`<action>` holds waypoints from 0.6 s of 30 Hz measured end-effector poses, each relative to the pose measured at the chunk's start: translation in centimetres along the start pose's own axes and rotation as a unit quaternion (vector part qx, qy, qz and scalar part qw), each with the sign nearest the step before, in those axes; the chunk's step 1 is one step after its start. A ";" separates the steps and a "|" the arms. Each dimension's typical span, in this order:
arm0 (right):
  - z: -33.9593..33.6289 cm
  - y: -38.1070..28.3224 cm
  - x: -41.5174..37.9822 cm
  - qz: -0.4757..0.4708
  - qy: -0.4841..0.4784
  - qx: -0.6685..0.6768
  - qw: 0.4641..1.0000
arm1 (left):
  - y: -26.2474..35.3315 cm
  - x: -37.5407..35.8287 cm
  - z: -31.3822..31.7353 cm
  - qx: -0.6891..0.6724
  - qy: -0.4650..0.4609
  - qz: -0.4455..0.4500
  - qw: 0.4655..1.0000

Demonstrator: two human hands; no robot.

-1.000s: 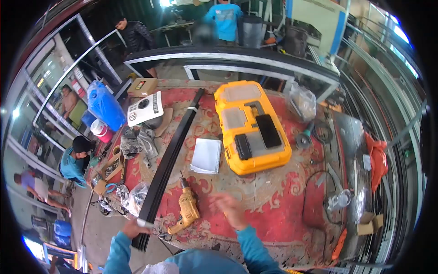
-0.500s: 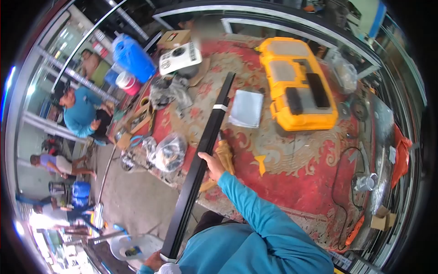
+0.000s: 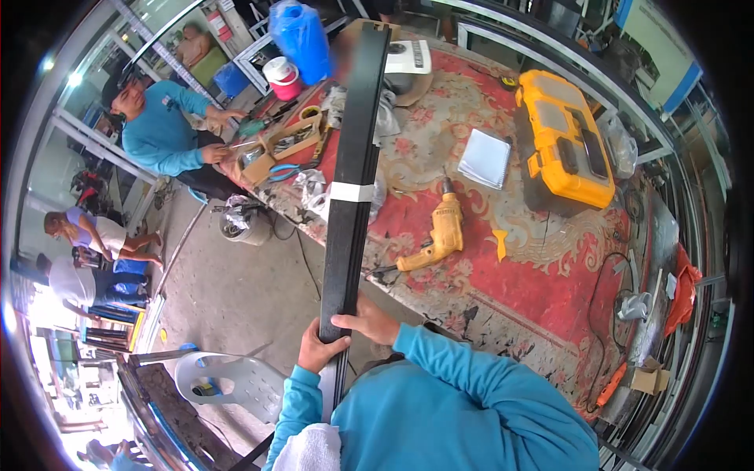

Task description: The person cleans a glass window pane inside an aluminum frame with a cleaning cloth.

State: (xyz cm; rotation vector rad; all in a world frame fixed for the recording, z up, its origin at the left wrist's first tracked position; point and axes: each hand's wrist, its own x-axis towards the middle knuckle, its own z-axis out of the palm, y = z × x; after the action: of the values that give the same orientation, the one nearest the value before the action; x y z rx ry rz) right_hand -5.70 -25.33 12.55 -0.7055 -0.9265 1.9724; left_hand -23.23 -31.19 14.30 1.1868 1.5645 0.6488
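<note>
A long black bundle of profiles (image 3: 351, 149), with a white band round it, stands nearly upright in the picture in front of my body. My left hand (image 3: 318, 348) is wrapped round its lower part from the left. Just to the right and slightly higher, my right hand (image 3: 367, 320) grips the same bundle, thumb across its front. A yellow drill (image 3: 441, 234) lies on the red patterned cloth (image 3: 503, 294) beyond my right hand. Close to the drill are a small yellow tool (image 3: 501, 244) and a spiral notebook (image 3: 484, 158).
An open yellow case (image 3: 567, 141) lies at the table's right. Across the left corner stands a person in a blue shirt (image 3: 161, 129), near cardboard boxes of parts (image 3: 294, 135). A grey plastic chair (image 3: 232, 378) stands at lower left, a blue drum (image 3: 301, 41) at the back.
The bundle has swung more upright and risen. My left hand has come up beside my right hand, which sits lower on the bundle. The view has shifted left, uncovering the drill.
</note>
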 end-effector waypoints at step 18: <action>-3.1 8.5 4.1 0.100 -0.036 -0.479 0.872 | -9.3 -8.6 -14.9 -0.094 0.269 0.031 0.958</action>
State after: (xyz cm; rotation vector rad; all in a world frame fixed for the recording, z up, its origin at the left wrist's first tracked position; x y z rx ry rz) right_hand -9.17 -24.04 3.35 -1.3055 -1.9818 1.6189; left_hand -40.56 -40.25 14.68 0.9630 1.8619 1.2111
